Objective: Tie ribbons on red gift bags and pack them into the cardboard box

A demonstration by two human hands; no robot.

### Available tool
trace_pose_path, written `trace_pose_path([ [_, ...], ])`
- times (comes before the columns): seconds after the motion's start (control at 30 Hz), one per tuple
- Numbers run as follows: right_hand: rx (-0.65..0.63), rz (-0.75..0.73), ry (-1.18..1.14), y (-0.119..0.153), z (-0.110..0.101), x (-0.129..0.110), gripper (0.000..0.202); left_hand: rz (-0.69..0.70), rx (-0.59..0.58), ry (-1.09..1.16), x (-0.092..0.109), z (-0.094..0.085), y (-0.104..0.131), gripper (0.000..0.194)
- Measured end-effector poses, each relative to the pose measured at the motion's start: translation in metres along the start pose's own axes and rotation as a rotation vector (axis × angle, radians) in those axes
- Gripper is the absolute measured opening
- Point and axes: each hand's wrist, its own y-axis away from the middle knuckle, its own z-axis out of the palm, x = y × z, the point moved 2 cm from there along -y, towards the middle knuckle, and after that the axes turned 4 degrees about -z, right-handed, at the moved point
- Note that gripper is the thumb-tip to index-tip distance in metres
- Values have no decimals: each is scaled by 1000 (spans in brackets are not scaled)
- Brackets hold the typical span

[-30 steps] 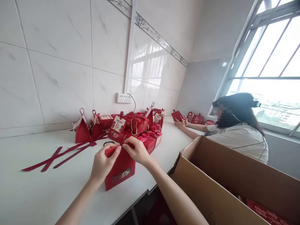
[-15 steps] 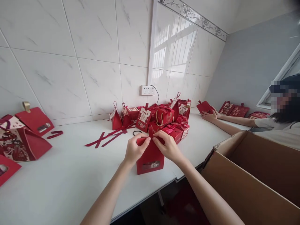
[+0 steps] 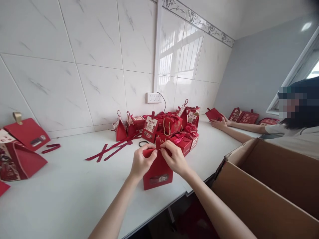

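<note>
A red gift box (image 3: 158, 168) with a small clear window low on its front stands upright on the white table (image 3: 82, 199), near its front edge. My left hand (image 3: 144, 158) pinches the top edge of the box from the left. From the right, my right hand (image 3: 173, 156) pinches the same edge, its fingertips close to the left ones. Between them a red ribbon loop (image 3: 158, 143) sticks up from the top of the box. What the fingertips press on exactly is partly hidden behind them.
Behind the box lies a pile of red gift boxes (image 3: 172, 123). Loose red ribbons (image 3: 112, 148) lie left of it, more boxes (image 3: 27, 132) at far left. An open cardboard carton (image 3: 269, 186) stands at right. Beyond it, another person's hands (image 3: 219, 123) hold a red box.
The view has shifted slightly, so everything sits a little further left. Both hands keep their pinch at the top of the gift box, with hardly any other movement.
</note>
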Motion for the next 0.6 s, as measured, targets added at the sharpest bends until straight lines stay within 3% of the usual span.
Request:
trace_pose_path([
  [0.13,20,-13,34,4,5,0,14,-8,1,-27,0,3,3,17],
  [0.23,271,-37,250,22,12,-6,17,-10,82,-62,3,7,9,18],
  [0.3,404,-39,345,42,19,-11,37,-12,147,-69,4,9,16,21],
  [0.37,336,-7,290,59,26,-15,53,20,108,-21,5,12,24,32],
  [0.47,164,107,101,75,27,-18,66,48,-56,161,4,16,35,53],
  [0.53,160,254,-51,78,18,-17,55,16,-41,234,3,15,37,58],
  [0.6,257,436,-224,79,3,-16,35,-2,77,228,3,10,35,55],
])
